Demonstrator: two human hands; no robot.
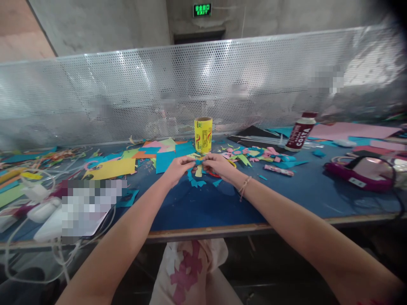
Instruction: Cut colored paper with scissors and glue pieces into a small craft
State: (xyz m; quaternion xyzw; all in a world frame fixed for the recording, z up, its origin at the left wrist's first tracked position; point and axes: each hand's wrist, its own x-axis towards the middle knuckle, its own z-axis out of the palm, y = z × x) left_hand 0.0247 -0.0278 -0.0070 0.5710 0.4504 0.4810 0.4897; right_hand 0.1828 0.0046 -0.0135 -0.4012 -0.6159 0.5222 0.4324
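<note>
My left hand point(180, 168) and my right hand point(222, 167) meet over the middle of the table, fingertips pinched. Between them is a small piece of blue and pale yellow paper point(199, 171), its lower end hanging below the fingers. Just behind stands an upright yellow roll point(203, 137) with printed wrapping. Blue paper scraps point(197, 183) lie right below my hands. Something with a red curved edge point(213, 174) shows partly under my right hand; most of it is hidden.
Coloured paper sheets point(111, 168) lie left, cut scraps point(254, 153) right. A Costa bottle point(300, 132) stands back right, near a purple object point(359, 176) with a black cable. White cables and chargers point(44, 209) crowd the left front. A perforated metal screen point(133, 93) borders the back.
</note>
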